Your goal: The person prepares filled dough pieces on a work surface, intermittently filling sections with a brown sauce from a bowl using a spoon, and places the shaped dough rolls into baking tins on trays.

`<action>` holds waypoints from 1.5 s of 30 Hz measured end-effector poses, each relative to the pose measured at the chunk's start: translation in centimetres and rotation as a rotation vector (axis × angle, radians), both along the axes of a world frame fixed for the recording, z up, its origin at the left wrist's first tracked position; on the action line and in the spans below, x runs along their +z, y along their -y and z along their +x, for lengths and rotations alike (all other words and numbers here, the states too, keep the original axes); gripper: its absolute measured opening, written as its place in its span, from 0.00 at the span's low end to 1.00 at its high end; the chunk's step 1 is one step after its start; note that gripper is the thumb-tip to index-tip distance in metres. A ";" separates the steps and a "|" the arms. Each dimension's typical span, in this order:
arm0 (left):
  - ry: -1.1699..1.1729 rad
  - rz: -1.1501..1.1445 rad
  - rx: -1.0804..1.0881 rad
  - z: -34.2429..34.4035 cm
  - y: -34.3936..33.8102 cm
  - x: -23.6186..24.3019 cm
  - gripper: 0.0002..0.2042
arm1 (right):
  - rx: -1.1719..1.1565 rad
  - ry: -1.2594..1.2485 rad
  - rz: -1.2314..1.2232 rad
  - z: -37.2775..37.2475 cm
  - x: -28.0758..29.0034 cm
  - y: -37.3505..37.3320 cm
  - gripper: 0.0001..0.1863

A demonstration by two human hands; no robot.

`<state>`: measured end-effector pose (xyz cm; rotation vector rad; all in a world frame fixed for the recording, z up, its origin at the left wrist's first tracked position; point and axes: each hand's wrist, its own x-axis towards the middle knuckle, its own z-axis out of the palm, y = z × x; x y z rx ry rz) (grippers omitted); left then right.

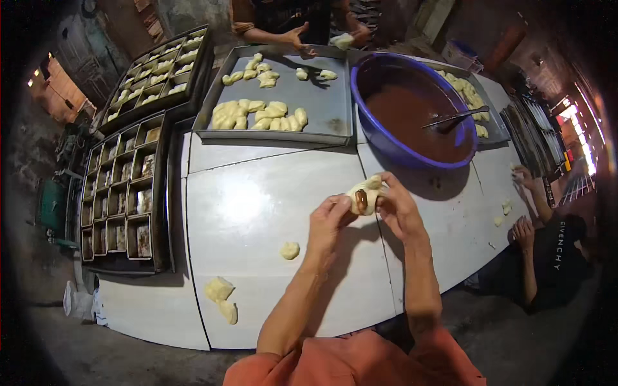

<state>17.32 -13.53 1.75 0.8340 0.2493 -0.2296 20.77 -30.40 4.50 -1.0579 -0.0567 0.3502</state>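
A flat piece of pale dough [371,185] with a glossy brown filling [361,202] on it is held up between both hands over the white tabletop. My left hand [327,225] pinches the dough's left edge between closed fingers; my right hand [400,212] grips its right side. Below and left of my hands sit a small dough ball [290,251] and loose dough pieces [219,291]. Beyond them stands a large blue bowl [439,162] of brown filling, with a dark utensil [463,116] resting in it.
Metal trays of dough [270,137] [492,128] lie along the back. Gridded baking pans [119,199] [161,71] occupy the left. A co-worker's hands [296,35] are at the back, near airborne or held dough [342,40]; another person [541,257] works at the right edge beside small dough bits [506,207].
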 end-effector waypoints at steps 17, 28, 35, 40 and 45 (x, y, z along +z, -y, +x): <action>0.015 0.320 -0.171 -0.3 -7.8 1.9 0.21 | -0.098 0.151 -0.452 -5.1 -0.9 -8.4 0.12; 0.194 0.243 -0.174 -1.9 -8.9 1.3 0.16 | -0.405 0.626 -0.471 -5.4 -3.5 -10.3 0.10; 0.233 0.156 -0.205 -2.6 -8.9 -0.1 0.17 | -0.623 0.896 -0.717 -4.9 -5.4 -11.0 0.10; 0.228 0.365 -0.194 -3.1 -8.5 0.4 0.16 | -0.321 0.469 -0.831 -5.5 -6.0 -9.2 0.09; 0.102 0.302 -0.188 -4.8 -7.9 -1.6 0.14 | -0.362 0.471 -0.678 -9.3 -2.3 -9.4 0.14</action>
